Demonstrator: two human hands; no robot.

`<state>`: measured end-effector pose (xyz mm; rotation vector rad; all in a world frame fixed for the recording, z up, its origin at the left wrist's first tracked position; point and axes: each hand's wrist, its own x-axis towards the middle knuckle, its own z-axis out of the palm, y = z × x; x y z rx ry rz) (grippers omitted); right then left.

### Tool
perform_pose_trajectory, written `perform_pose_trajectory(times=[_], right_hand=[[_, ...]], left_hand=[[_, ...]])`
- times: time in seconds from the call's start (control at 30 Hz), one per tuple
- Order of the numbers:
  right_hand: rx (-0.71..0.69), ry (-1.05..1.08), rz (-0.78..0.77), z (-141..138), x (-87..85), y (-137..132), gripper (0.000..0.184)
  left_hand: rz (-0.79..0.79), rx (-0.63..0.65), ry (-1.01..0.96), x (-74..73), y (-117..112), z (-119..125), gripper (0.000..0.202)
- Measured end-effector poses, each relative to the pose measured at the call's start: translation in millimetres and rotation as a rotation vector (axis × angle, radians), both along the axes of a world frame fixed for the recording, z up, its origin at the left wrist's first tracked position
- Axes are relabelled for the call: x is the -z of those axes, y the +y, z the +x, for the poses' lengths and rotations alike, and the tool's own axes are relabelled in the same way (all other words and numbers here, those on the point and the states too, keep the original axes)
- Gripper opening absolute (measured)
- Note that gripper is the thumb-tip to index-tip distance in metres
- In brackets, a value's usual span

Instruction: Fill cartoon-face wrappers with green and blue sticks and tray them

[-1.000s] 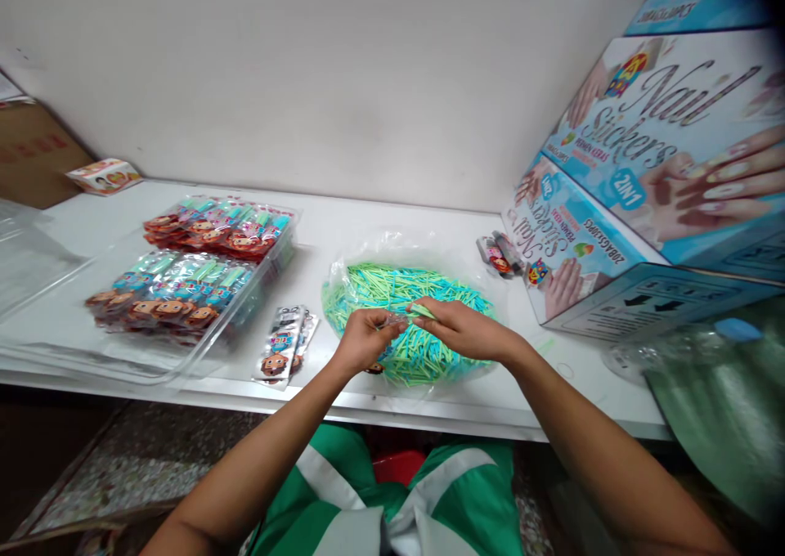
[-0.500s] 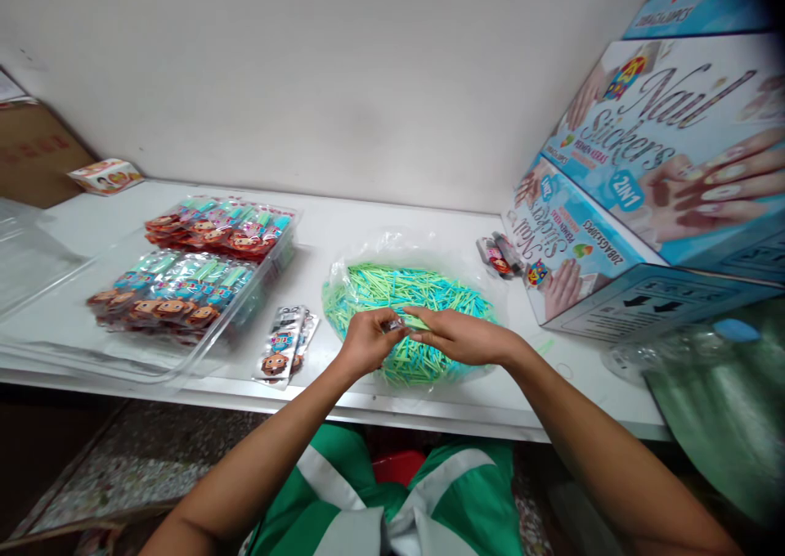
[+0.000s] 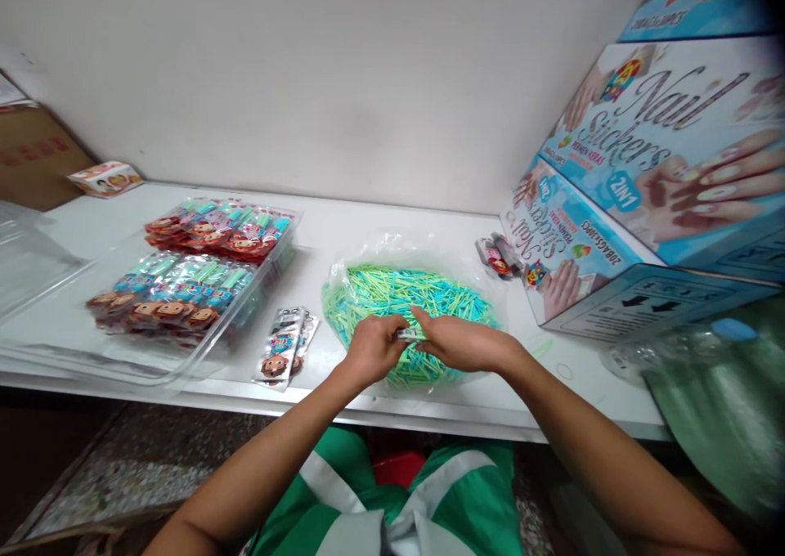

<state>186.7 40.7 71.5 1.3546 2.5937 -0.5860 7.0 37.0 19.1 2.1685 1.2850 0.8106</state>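
My left hand (image 3: 371, 349) and my right hand (image 3: 464, 343) meet over a clear bag of green and blue sticks (image 3: 398, 294) on the white table (image 3: 380, 229). Both pinch a small clear packet (image 3: 408, 334) held between them, and a green stick pokes into it at my right fingertips. The packet is mostly hidden by my fingers. Just left of my left hand lie a few empty printed packets (image 3: 285, 345) with a cartoon face.
A clear tray (image 3: 184, 282) with two rows of filled packets stands at the left. Large "Nail Stickers" boxes (image 3: 643, 180) are stacked at the right, with two loose packets (image 3: 498, 255) beside them. A small carton (image 3: 105, 177) sits at the far left, by the wall.
Both hands have drawn slightly toward me and lower over the bag, still pinching the small packet together. Nothing else on the table has moved.
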Motion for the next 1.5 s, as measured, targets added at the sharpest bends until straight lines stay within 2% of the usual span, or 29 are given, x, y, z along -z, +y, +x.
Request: perform_pose_trajectory(times=[0.1, 0.27, 0.33, 0.4, 0.57, 0.67, 0.83, 1.0, 1.33, 1.5], right_hand=[[0.013, 0.023, 0.046, 1.8, -3.0, -0.8, 0.060], [0.060, 0.068, 0.093, 6.0, -10.2, -0.2, 0.043], [0.071, 0.075, 0.112, 6.7, -10.1, 0.4, 0.041], [0.082, 0.072, 0.117, 6.4, -8.6, 0.7, 0.043], [0.135, -0.063, 0.145, 1.5, -5.5, -2.8, 0.049], [0.143, -0.105, 0.157, -1.4, -7.2, -6.6, 0.052], [0.163, -0.034, 0.135, 0.5, -8.8, -8.2, 0.045], [0.128, 0.037, 0.216, 1.3, -3.9, -8.2, 0.030], [0.045, -0.071, 0.398, -4.9, 2.9, -10.6, 0.028], [0.014, -0.170, 0.385, -4.5, 5.5, -11.1, 0.031]], left_hand=[[-0.079, -0.018, -0.110, 3.5, 0.9, 1.7, 0.008], [-0.447, -0.011, -0.476, 15.9, 6.6, 2.0, 0.025], [-0.490, -0.021, -0.531, 18.5, 8.2, 1.6, 0.027], [-0.434, -0.063, -0.489, 17.8, 8.2, 0.9, 0.026], [-0.159, -0.181, -0.221, 8.5, 2.7, -1.0, 0.017], [-0.079, -0.207, -0.142, 6.3, 0.7, -1.2, 0.015], [-0.070, -0.217, -0.107, 7.7, 0.6, -1.2, 0.016], [-0.095, -0.198, -0.122, 6.3, -0.5, -0.8, 0.017], [-0.242, -0.149, -0.232, 10.5, 3.5, -1.0, 0.022], [-0.198, -0.075, -0.200, 9.1, 2.2, -2.6, 0.015]])
